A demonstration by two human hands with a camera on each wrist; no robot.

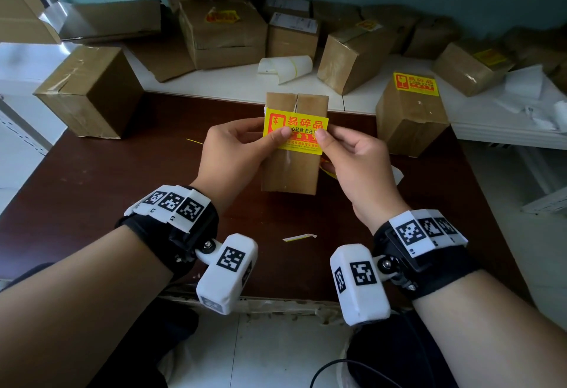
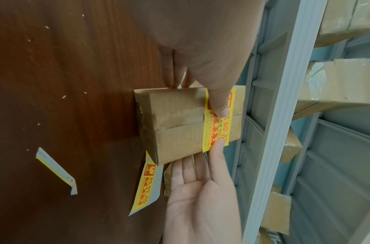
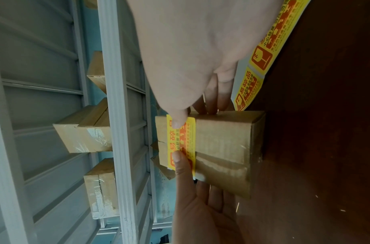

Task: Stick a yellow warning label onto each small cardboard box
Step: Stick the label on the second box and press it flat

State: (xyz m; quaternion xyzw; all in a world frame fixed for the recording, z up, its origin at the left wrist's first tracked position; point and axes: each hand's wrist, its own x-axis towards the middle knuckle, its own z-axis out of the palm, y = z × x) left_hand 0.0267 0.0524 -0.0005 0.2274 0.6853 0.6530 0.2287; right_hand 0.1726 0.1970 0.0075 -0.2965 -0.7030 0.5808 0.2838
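The table [image 1: 92, 203] is dark wood, with taped cardboard boxes crowded along its far edge and on the white shelf behind; several already carry yellow labels, like the one on the right [image 1: 411, 114].

The box [image 1: 291, 170] in work stands at the table's middle. It looks light and fairly stiff, its seams taped glossy, so it should bear firm thumb pressure without caving, though it may slide on the smooth wood unless braced from the sides.

The left hand [image 1: 233, 154] wraps the box's left side, fingers curled behind it, thumb pressing the label. The right hand [image 1: 356, 160] mirrors it on the right side, thumb on the label's right part.

The label [image 1: 296, 131] lies across the upper front of the box, over the flap seam. It is thin and limp, likely to crease or trap bubbles, so smoothing outward from the centre seems wise.

A strip of further labels [image 2: 145, 186] lies on the table beside the box, under the right hand. A peeled scrap [image 1: 299, 237] rests nearer the person.
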